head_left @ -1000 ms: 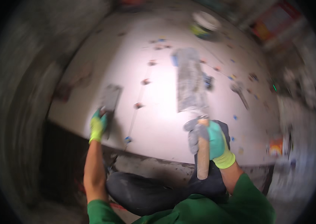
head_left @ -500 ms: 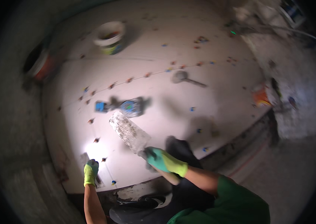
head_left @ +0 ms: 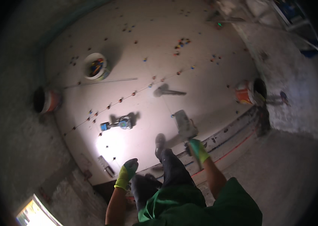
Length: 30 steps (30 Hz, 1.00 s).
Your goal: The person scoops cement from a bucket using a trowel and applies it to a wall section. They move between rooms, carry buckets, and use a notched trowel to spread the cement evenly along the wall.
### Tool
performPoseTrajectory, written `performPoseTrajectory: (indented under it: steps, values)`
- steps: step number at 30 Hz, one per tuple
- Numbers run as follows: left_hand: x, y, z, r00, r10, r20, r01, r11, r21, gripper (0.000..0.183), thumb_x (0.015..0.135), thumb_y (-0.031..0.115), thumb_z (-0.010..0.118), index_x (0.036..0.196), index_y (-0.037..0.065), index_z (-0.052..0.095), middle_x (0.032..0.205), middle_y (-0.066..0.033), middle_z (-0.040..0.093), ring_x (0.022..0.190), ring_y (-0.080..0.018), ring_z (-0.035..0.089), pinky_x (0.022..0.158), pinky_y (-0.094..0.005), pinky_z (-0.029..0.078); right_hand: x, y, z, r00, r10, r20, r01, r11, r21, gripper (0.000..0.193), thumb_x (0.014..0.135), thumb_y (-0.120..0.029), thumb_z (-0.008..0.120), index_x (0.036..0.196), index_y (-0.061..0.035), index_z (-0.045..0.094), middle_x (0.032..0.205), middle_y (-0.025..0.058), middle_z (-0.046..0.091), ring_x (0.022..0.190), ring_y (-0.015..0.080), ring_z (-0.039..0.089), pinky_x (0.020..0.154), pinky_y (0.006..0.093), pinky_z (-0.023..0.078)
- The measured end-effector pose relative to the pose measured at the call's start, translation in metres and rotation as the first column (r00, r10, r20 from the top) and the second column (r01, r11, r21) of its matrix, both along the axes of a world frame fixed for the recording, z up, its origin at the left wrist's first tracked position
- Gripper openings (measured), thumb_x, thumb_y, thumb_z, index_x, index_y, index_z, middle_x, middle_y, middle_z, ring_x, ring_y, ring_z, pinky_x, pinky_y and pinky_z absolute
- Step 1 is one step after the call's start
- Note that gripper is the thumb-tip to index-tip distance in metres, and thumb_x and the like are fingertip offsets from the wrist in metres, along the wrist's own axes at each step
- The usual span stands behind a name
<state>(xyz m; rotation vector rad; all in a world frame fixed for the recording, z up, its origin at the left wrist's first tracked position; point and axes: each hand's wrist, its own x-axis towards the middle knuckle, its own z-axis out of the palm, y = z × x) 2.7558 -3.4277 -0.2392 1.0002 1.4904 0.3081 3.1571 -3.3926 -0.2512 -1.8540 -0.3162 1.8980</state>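
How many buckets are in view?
3: a round white bucket at upper left, an orange-and-white bucket at far left, and a second orange-and-white bucket at right. Others may be hidden in the dark edges.

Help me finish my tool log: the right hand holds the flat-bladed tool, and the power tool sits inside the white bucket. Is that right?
Not quite: the head view shows the power tool on the pale surface, outside the white bucket. The right hand does hold the flat-bladed tool.
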Motion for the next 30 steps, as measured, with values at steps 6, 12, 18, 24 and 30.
performPoseTrajectory:
  steps: [6, 12, 18, 24, 30]
  values:
    - [-0.1, -0.082, 0.051, 0.917, 0.039, -0.397, -0.066, 0.996, -0.053, 0.01, 0.081, 0.007, 0.056, 0.082, 0.004, 0.065, 0.077, -0.0064, 0.066, 0.066, -0.0214, 0.062, 0.058, -0.033, 0.047, 0.115, 0.032, 0.023, 0.855, 0.293, 0.429, -0.142, 0.926, -0.35, 0.027, 0.083, -0.025, 0.052, 0.081, -0.0012, 0.065, 0.062, 0.0098, 0.061, 0.054, 0.0189, 0.061, 0.047, 0.0331, 0.045]
    - [-0.114, -0.151, 0.097, 0.498, -0.71, -0.498, 0.739, 0.647, -0.184, 0.012, 0.08, 0.011, 0.055, 0.077, 0.005, 0.066, 0.072, -0.013, 0.064, 0.063, -0.028, 0.062, 0.056, -0.04, 0.049, 0.169, 0.011, 0.014, 0.931, 0.155, 0.33, -0.033, 0.936, -0.349, 0.028, 0.086, -0.022, 0.049, 0.086, 0.0018, 0.063, 0.067, 0.015, 0.063, 0.055, 0.0243, 0.063, 0.049, 0.0377, 0.049]
    - [-0.122, 0.006, 0.044, 0.934, -0.319, -0.164, 0.236, 0.891, -0.387, 0.015, 0.082, 0.016, 0.057, 0.089, 0.007, 0.068, 0.077, -0.0055, 0.065, 0.065, -0.0184, 0.06, 0.053, -0.0316, 0.047, 0.146, -0.013, 0.048, 0.984, -0.053, 0.17, 0.124, 0.891, -0.437, 0.037, 0.091, -0.034, 0.051, 0.086, 0.0004, 0.062, 0.074, 0.0135, 0.066, 0.06, 0.0258, 0.064, 0.057, 0.039, 0.052]
    - [-0.074, 0.394, 0.067, 0.985, 0.154, -0.073, -0.135, 0.968, 0.211, 0.018, 0.09, 0.018, 0.052, 0.096, 0.007, 0.065, 0.077, 0.0002, 0.059, 0.064, -0.0096, 0.051, 0.055, -0.0254, 0.043, 0.107, -0.015, 0.059, 0.992, -0.108, 0.066, 0.126, 0.809, -0.574, 0.033, 0.092, -0.038, 0.054, 0.098, -0.0064, 0.062, 0.091, 0.0087, 0.067, 0.074, 0.0201, 0.063, 0.069, 0.0404, 0.052]
    - [0.078, 0.66, 0.212, 0.997, 0.046, 0.058, -0.071, 0.828, 0.557, 0.032, 0.091, 0.012, 0.053, 0.12, 0.0, 0.06, 0.103, -0.0101, 0.068, 0.09, -0.0145, 0.062, 0.079, -0.0269, 0.049, 0.072, 0.062, 0.038, 0.873, -0.471, 0.128, 0.475, 0.76, -0.444, 0.019, 0.086, -0.03, 0.064, 0.092, -0.0121, 0.061, 0.08, 0.0055, 0.063, 0.064, 0.0197, 0.06, 0.06, 0.0354, 0.054]
